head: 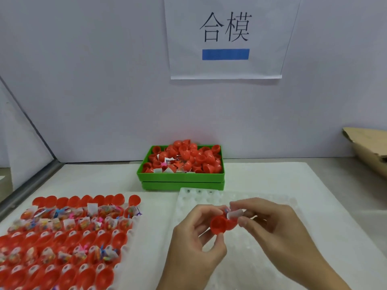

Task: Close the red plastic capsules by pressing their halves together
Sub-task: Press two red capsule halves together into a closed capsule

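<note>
Left hand (pixel 194 233) pinches a red capsule (pixel 219 225) above the empty tray (pixel 261 243); right hand (pixel 270 222) pinches its slip. Unclosed: this one, many in the left tray (pixel 127 254), more in the far bin (pixel 180 177).

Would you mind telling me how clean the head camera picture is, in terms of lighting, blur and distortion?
Head view: lighting is soft and even, with no strong shadows or glare; wide-angle distortion bends the left wall edge; the left hand, right hand and red capsule look slightly soft, and the open capsules at lower left blur together.
</note>
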Demonstrator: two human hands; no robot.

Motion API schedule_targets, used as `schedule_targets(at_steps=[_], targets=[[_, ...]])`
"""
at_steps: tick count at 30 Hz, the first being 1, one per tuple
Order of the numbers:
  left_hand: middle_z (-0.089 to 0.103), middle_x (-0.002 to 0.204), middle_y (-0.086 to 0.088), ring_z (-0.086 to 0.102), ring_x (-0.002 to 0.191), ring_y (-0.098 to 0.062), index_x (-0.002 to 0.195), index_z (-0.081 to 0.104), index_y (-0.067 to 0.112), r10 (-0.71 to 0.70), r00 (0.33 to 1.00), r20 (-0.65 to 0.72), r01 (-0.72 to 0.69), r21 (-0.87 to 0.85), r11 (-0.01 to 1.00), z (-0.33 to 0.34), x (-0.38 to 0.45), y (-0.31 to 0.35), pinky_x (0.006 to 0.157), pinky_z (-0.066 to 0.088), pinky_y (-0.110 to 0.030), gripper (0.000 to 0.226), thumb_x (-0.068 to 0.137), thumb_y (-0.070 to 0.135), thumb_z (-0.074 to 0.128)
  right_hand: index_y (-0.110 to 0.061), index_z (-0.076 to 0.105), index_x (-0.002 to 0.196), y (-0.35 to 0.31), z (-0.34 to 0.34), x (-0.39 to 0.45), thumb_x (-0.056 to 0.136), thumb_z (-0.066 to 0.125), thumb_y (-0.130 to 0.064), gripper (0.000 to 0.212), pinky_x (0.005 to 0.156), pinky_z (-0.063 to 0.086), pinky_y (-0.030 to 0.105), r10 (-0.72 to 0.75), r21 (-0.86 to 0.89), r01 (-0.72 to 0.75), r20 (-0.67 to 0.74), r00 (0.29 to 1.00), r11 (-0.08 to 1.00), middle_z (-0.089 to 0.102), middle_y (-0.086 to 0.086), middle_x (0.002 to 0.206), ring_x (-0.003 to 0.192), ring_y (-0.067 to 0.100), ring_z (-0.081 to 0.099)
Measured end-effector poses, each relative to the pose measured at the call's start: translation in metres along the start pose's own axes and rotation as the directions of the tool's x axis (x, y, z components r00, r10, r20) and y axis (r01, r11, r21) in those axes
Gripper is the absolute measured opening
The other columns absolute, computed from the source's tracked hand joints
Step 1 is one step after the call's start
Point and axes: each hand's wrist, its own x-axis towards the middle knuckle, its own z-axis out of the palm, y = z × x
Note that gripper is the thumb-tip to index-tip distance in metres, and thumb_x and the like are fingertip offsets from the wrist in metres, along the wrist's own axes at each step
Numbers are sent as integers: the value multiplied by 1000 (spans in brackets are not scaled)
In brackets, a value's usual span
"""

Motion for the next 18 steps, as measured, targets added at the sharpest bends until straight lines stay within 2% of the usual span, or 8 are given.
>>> schedule_targets(at_steps=[3, 6, 8, 12, 15, 18], targets=[[75, 109, 2, 72, 104, -18, 90, 69, 27, 6, 1000, 11, -7, 22, 1000, -1, -3, -3, 84, 55, -20, 40, 71, -6, 59, -23, 78, 85, 8, 7, -8, 80, 73, -2, 22, 65, 54, 21, -42, 49, 45, -72, 997, 998, 74, 0, 86, 73, 18, 70], [76, 108, 0, 72, 104, -18, 93, 68, 18, 34, 999, -3, -34, 2, 999, 1, -6, -2, 84, 54, -19, 35, 71, -8, 59, -27, 77, 86, 7, 13, -12, 76, 73, -14, 18, 68, 57, 26, -97, 45, 103, -130, 987, 994, 73, -3, 83, 73, 19, 71], [76, 106, 1, 72, 103, -17, 93, 67, 15, 39, 998, -38, -40, -15, 999, 4, -9, -3, 83, 54, -17, 31, 71, -6, 62, -28, 76, 89, 6, 18, -14, 76, 75, -9, 24, 67, 57, 27, -134, 41, 142, -157, 978, 989, 73, -4, 82, 72, 18, 72], [77, 103, 4, 73, 100, -14, 84, 70, 25, 24, 996, -86, -25, -9, 1000, 5, -14, -3, 77, 56, -19, 32, 69, -3, 64, -30, 71, 93, 7, 21, -15, 76, 76, 10, 43, 63, 56, 31, -102, 27, 107, -138, 985, 994, 72, 0, 80, 66, 21, 69], [77, 105, 7, 72, 102, -13, 81, 69, 32, 29, 997, -77, -27, 35, 999, 3, -17, -3, 76, 57, -20, 35, 70, -2, 64, -28, 71, 83, 4, 19, -15, 74, 76, 12, 41, 58, 54, 26, -158, -114, 147, -94, 983, 983, 69, -3, 77, 61, 19, 67], [76, 106, 9, 71, 104, -12, 82, 68, 34, 70, 996, -62, -64, 95, 993, 3, -19, -4, 79, 57, -20, 39, 71, -4, 63, -28, 71, 77, -1, 18, -15, 72, 79, 8, 37, 55, 54, 28, -186, -215, 168, -69, 980, 962, 67, -6, 75, 59, 17, 66]])
